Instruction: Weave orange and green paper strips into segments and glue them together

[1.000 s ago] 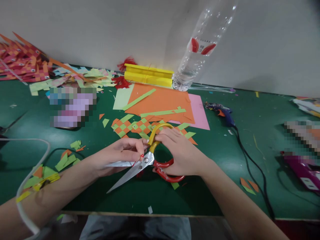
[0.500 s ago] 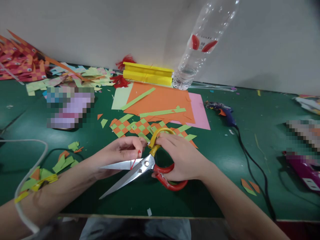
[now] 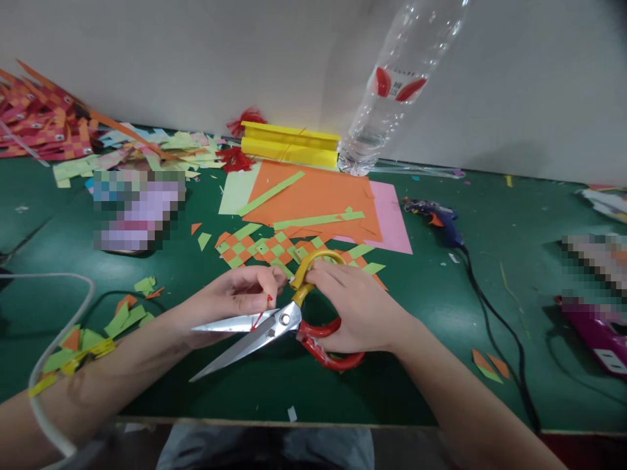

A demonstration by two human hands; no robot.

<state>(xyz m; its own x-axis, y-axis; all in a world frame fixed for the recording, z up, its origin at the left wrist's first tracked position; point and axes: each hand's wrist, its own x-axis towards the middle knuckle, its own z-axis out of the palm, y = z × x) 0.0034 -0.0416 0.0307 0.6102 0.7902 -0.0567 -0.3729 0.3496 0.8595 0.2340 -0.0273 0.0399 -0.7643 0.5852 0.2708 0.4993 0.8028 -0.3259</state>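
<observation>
My right hand (image 3: 350, 303) is closed on the scissors (image 3: 285, 319), which have one yellow and one red handle loop. Their blades point left and are spread a little. A short red string (image 3: 257, 319) hangs between the blades from the pinched fingertips of my left hand (image 3: 249, 292). Just behind both hands lie woven orange and green paper pieces (image 3: 240, 250), partly hidden by the fingers and the yellow loop.
Orange sheets (image 3: 313, 196) and a pink sheet (image 3: 394, 215) lie farther back, near yellow strips (image 3: 289, 151) and a leaning bottle (image 3: 386, 98). A glue gun (image 3: 441, 222) is at right; a white cable (image 3: 88, 300) and scraps (image 3: 125, 318) are at left.
The scissor blades have closed slightly and shifted a little left, so the red string now lies at the gap between them. Both hands have stayed almost in place.
</observation>
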